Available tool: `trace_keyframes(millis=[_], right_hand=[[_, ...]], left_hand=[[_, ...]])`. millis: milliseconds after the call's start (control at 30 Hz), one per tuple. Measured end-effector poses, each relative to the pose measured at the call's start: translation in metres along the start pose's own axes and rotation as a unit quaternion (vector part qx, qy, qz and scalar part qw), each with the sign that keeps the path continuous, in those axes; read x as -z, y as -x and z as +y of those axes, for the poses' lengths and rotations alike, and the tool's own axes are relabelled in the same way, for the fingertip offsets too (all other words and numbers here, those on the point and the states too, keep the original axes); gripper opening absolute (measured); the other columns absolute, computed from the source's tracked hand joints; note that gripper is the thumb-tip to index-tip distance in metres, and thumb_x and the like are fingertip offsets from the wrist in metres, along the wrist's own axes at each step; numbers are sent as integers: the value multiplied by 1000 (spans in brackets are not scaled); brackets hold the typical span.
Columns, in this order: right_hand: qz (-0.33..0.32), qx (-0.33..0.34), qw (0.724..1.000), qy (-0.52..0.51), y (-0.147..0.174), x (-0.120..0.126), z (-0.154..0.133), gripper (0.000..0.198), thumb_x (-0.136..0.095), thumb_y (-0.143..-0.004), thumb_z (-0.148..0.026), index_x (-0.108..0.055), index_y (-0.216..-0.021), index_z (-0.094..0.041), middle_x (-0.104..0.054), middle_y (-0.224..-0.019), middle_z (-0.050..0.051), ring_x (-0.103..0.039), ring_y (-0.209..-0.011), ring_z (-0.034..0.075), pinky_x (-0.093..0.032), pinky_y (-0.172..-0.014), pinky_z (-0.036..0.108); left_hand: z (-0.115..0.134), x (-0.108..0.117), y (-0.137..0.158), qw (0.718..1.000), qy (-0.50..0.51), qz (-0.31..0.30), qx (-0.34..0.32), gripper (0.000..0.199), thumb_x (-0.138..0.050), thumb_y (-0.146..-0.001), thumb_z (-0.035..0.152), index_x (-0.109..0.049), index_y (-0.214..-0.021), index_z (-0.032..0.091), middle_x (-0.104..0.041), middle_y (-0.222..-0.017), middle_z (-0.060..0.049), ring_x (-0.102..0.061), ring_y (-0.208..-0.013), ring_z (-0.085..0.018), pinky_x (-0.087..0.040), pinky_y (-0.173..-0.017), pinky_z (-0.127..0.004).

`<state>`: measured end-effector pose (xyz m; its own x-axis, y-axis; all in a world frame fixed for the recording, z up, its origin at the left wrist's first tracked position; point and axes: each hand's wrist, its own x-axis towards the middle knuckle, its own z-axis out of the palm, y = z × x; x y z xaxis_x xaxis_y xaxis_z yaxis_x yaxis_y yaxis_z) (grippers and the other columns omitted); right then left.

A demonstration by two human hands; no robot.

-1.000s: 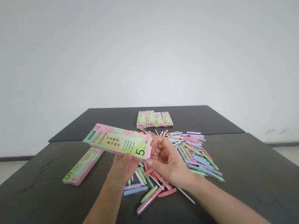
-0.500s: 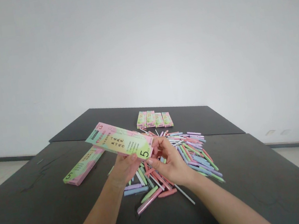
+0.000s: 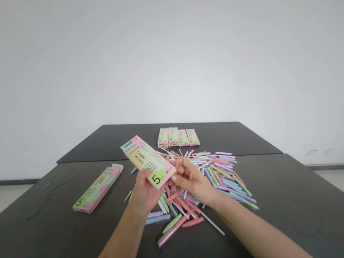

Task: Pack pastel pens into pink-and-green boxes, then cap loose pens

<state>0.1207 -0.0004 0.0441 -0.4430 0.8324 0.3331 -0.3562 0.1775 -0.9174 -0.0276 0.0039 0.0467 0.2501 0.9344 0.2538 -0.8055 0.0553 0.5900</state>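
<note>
A flat pink and green cardboard pen box, marked with a large 5, is held tilted above a heap of pastel pens. My left hand grips it near its lower end, thumb lying on the printed face. At the lower right corner, my right hand has thumb and fingers closed on the box's end edge; part of those fingertips is hidden. Loose pens in pink, green, blue and purple lie beneath both hands, with several thin white sticks among them.
On the black table, a similar pen box lies to the left with a white flap standing out at its far end. Several more boxes form a row behind the heap. A pale wall stands beyond the table.
The held box has swung, its far end moving right and now pointing more away from me. It no longer covers the far end of the box on the left.
</note>
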Motion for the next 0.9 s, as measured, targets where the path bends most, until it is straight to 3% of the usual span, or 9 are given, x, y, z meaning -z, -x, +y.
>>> trace_keyframes(millis=[133,300,467,600,733,800,900], right_hand=[[2,-15,1000,-3,0,0,1,38,-72,-81,-41,-38,-84,-22,-57,-69,-7,-57,-55,8,-44,-47,17],[-6,-37,999,-2,0,3,4,40,-72,-81,-40,-36,-81,-22,-60,-67,-6,-61,-55,10,-46,-47,18],[2,-57,998,-32,-3,5,8,39,-76,-76,-36,-41,-85,-22,-63,-71,-5,-64,-61,12,-49,-47,19],[9,-90,994,-60,-6,7,12,33,-67,-82,-43,-49,-97,-20,-63,-70,-3,-64,-56,12,-50,-46,20],[48,-109,993,-6,-10,6,21,34,-63,-84,-50,-53,-91,-19,-61,-64,-4,-59,-47,9,-46,-42,17],[66,-122,990,8,-16,9,25,36,-63,-83,-52,-52,-88,-18,-60,-62,-4,-58,-46,9,-44,-40,17],[147,-147,977,42,-36,25,25,30,-59,-86,-47,-52,-86,-18,-60,-60,-2,-57,-45,11,-42,-39,19]], left_hand=[[-2,3,-1,999,-23,-28,23,42,-63,-72,32,-63,-111,15,-72,-86,-6,-67,-65,-22,-54,-46,-29],[-4,2,-1,999,-37,-10,19,48,-63,-72,32,-60,-117,15,-72,-85,-6,-67,-65,-21,-54,-48,-28],[-3,6,-3,999,-41,10,30,50,-61,-73,33,-59,-120,14,-72,-85,-7,-65,-57,-20,-48,-37,-26],[-7,9,-5,997,-60,34,32,51,-59,-73,30,-58,-121,12,-72,-85,-9,-63,-54,-19,-47,-39,-26],[-15,11,-7,992,-101,51,59,43,-61,-75,33,-61,-112,10,-72,-81,-9,-57,-45,-15,-49,-45,-29],[-19,12,-9,986,-135,92,43,40,-63,-77,37,-62,-107,11,-71,-83,-9,-60,-51,-15,-51,-52,-30],[-20,17,-13,965,-185,183,-15,36,-67,-78,42,-61,-101,14,-70,-91,-8,-66,-72,-18,-52,-62,-29]])
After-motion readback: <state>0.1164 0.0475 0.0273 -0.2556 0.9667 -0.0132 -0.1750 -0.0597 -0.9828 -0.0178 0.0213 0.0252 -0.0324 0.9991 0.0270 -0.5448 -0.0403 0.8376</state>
